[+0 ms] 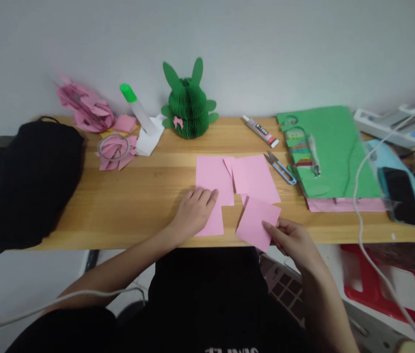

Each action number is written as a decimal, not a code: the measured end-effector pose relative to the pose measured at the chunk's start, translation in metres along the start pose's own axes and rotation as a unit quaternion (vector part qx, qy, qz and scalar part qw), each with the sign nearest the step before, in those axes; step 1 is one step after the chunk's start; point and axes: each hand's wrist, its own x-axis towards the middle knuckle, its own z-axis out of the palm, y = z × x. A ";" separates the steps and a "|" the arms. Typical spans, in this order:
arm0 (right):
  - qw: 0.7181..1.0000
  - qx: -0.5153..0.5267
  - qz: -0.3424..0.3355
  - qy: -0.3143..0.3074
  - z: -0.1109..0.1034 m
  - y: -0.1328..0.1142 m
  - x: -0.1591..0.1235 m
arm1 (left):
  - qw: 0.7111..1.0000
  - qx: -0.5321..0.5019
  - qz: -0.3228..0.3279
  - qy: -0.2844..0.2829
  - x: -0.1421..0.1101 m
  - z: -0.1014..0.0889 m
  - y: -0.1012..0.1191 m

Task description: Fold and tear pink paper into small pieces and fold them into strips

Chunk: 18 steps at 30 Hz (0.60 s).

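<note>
My right hand [290,238] pinches the right edge of a square piece of pink paper [256,223] between thumb and fingers. That piece is tilted above the table's front edge. Loosely bent, the fingers of my left hand [197,211] rest on pink paper, gripping nothing that I can see. Under and beside them lie a large pink sheet [212,174] and a lower pink piece [212,224], partly covered by the hand. Another pink sheet [256,176], with a folded flap at its left, lies to the right. Blue-handled thread snips [282,169] are close by.
At the back stand a green paper rabbit [188,108] and a green-capped glue stick [139,110]. A glue tube [261,131], green folder [334,152] and phone [401,196] lie right. Pink scraps [85,105], a tape roll [113,147] and a black bag [27,181] are left. A white cable [357,196] crosses the folder.
</note>
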 end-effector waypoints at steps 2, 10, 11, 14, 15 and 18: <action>1.000 0.008 -0.025 0.012 -0.004 -0.001 0.000 | 1.000 -0.007 0.008 0.026 -0.004 -0.003 -0.002; 0.970 0.133 -0.189 0.073 0.008 -0.027 0.017 | 0.992 -0.073 0.099 0.009 -0.032 -0.005 -0.010; 0.964 0.174 -0.188 0.071 0.013 -0.034 0.020 | 0.994 -0.070 0.088 0.011 -0.031 -0.003 -0.011; 0.955 0.211 -0.205 0.047 0.027 -0.062 0.025 | 0.997 -0.069 0.030 0.033 -0.019 -0.003 -0.018; 0.952 0.217 -0.212 0.033 0.030 -0.071 0.026 | 0.995 -0.091 0.003 0.042 -0.013 -0.006 -0.020; 0.944 0.237 -0.224 -0.043 0.038 -0.101 0.026 | 0.949 -0.296 -0.070 0.080 0.010 -0.030 -0.028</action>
